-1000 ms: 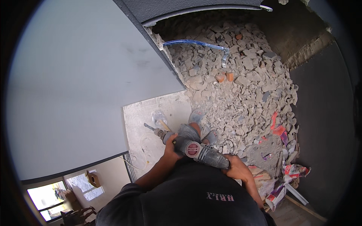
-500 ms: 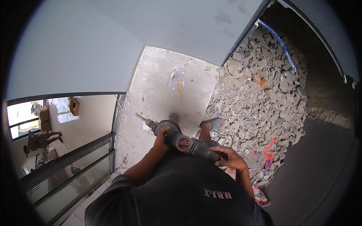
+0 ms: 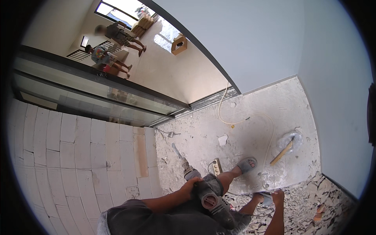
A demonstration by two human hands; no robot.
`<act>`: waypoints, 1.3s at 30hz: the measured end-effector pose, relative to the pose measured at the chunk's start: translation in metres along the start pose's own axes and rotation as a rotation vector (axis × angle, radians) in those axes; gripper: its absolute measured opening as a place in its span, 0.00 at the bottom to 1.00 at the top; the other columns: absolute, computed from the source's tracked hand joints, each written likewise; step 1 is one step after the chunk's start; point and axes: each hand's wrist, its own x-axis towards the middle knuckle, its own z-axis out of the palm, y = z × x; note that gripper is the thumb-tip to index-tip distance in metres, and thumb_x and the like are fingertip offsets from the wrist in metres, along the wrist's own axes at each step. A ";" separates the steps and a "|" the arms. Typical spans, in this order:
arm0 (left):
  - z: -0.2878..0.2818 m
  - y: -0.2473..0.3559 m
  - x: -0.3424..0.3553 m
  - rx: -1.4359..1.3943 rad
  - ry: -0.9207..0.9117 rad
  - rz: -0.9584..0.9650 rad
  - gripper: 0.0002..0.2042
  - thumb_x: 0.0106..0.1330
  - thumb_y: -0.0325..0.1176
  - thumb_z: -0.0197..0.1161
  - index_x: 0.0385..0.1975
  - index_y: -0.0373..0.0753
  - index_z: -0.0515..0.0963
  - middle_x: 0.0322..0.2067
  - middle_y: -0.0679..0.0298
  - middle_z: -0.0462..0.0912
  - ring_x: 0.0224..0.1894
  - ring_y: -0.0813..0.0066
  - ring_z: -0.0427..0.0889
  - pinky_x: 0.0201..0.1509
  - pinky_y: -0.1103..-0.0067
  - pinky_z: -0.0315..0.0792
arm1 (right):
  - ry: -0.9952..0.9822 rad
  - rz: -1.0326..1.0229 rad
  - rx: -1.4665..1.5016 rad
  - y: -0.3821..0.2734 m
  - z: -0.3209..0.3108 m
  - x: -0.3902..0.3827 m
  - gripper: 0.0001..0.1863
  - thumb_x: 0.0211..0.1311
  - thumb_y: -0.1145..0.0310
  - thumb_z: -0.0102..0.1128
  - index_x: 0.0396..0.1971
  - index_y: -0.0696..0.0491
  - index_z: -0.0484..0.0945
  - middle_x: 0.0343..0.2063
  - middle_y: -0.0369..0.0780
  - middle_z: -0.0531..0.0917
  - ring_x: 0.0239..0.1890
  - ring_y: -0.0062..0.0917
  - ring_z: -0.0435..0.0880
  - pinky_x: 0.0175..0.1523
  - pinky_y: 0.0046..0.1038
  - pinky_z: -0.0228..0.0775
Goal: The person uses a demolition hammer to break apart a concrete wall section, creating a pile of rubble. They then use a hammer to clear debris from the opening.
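Observation:
My left hand is wrapped around the front of a dark, dusty demolition hammer held against my body. Its chisel bit points up and left over the concrete floor. The tool's rear end rests by my lap with no hand on it. Off to the right, my right hand is closed near my right foot, at the border of the rubble; whatever its fingers hold is hidden. A pale cable curves over the floor toward that side. A power strip lies beside the tool and my left leg.
Broken rubble covers the lower right. A wooden handle sticks out of a clear plastic bag. Left stands a white block wall. Beyond the sliding door frame are two people and a cardboard box.
My view has swung left, bringing the block wall and power strip into sight. My right hand has let go of the demolition hammer's rear and moved out right; my left hand keeps its hold.

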 end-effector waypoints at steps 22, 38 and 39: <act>-0.014 -0.026 0.007 -0.269 0.138 -0.165 0.19 0.68 0.41 0.63 0.52 0.35 0.80 0.51 0.54 0.86 0.54 0.58 0.85 0.67 0.63 0.75 | -0.079 -0.147 -0.380 0.050 0.106 0.361 0.29 0.55 0.63 0.62 0.54 0.66 0.76 0.51 0.59 0.82 0.59 0.51 0.79 0.66 0.43 0.70; -0.002 -0.059 0.005 -0.328 0.214 -0.250 0.20 0.68 0.43 0.63 0.54 0.37 0.78 0.51 0.56 0.85 0.54 0.59 0.84 0.67 0.63 0.75 | 0.296 -0.196 -0.326 0.054 0.097 0.395 0.29 0.61 0.47 0.68 0.37 0.63 0.76 0.31 0.52 0.82 0.41 0.50 0.85 0.48 0.46 0.80; 0.000 -0.063 0.001 -0.329 0.235 -0.248 0.21 0.68 0.43 0.63 0.54 0.37 0.78 0.52 0.56 0.85 0.54 0.59 0.84 0.67 0.63 0.74 | 0.301 -0.166 -0.357 0.050 0.101 0.395 0.29 0.60 0.47 0.68 0.37 0.64 0.77 0.32 0.52 0.83 0.41 0.49 0.85 0.48 0.45 0.80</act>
